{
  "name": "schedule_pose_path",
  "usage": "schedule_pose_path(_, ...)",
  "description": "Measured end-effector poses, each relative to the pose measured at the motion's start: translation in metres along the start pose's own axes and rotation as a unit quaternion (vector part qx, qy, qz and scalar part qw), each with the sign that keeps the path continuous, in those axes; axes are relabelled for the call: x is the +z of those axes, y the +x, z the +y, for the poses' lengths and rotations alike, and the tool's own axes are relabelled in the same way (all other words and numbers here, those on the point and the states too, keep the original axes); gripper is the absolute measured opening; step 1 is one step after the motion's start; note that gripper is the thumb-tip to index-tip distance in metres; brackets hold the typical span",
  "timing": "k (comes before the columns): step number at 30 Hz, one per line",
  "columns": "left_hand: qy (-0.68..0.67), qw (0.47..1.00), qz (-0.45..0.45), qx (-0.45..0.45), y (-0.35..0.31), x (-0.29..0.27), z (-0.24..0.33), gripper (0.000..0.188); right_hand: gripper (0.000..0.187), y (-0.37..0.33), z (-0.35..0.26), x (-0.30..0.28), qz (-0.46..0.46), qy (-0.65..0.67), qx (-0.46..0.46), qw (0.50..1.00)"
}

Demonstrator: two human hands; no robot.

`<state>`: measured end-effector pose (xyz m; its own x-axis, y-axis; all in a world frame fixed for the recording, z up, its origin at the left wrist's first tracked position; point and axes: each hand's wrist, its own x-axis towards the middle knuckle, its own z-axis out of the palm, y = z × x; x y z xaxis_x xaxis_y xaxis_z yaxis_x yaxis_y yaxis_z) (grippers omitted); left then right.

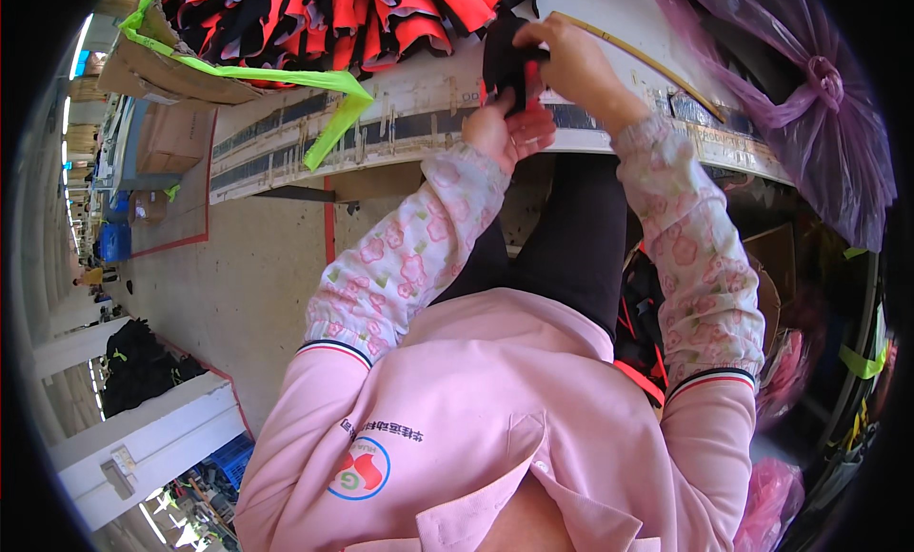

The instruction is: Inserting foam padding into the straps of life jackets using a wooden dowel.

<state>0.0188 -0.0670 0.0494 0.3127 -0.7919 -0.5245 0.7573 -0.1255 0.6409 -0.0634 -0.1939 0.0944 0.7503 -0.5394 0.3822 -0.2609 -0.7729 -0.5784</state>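
Observation:
Both my hands are at the table's front edge, working on a black fabric piece (502, 59) with a bit of bright red showing. My left hand (503, 133) grips its lower end, palm turned up and fingers curled. From the right, my right hand (576, 68) bends over the upper part, its fingers closed on the cloth. The exact shape of the piece is partly hidden by my fingers. Just beyond and to the left lies a large pile of red-and-black fabric pieces (381, 23), fanned out in stacked layers.
The table edge (400, 138) is covered in worn tape. A cardboard box (143, 71) with a neon green strip (333, 138) stands left. A thin curved yellowish strip (647, 61) lies right, near a knotted purple plastic bag (824, 85). More red-and-black pieces (643, 314) sit below the table.

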Motion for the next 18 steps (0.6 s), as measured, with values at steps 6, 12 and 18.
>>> schedule_pose_path(6,0.137,0.988,0.038,0.057,-0.011,-0.018,-0.062,0.031,0.045,-0.1,0.029,0.027,-0.087,-0.143,-0.063,0.984)
schedule_pose_path(12,0.224,0.969,0.009,0.108,-0.012,-0.035,-0.075,0.024,0.052,-0.039,-0.015,-0.032,-0.231,0.018,0.023,0.973)
schedule_pose_path(18,0.182,0.978,0.012,0.105,-0.012,-0.024,-0.079,0.019,0.072,-0.025,0.011,0.073,0.065,-0.171,0.0,0.983)
